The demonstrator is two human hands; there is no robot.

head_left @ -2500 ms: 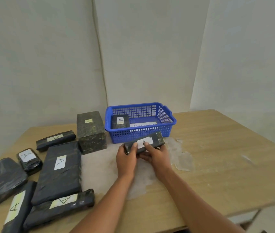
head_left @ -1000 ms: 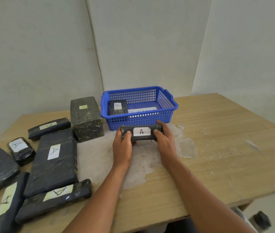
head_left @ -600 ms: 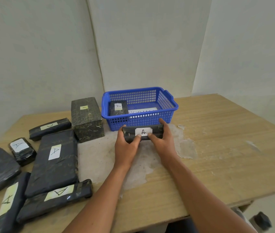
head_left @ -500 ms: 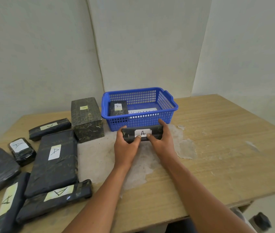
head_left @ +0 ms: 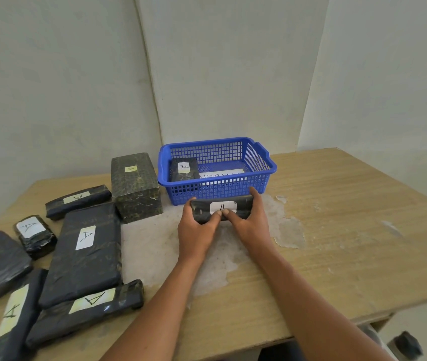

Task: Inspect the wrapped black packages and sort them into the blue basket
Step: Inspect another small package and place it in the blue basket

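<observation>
Waiting wrapped packages (head_left: 84, 254) crowd the worktop's (head_left: 337, 230) left side. Both hands pinch one slim labelled package (head_left: 221, 209) just before the blue basket (head_left: 217, 195): left hand (head_left: 196, 226) on its left end, right hand (head_left: 250, 220) on its right, thumbs meeting at the label. Lifted too low, it could snag the near rim.

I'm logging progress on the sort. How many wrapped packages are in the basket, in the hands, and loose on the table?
In the blue basket: 1
Held in both hands: 1
Loose on the table: 7
Total: 9 packages
</observation>
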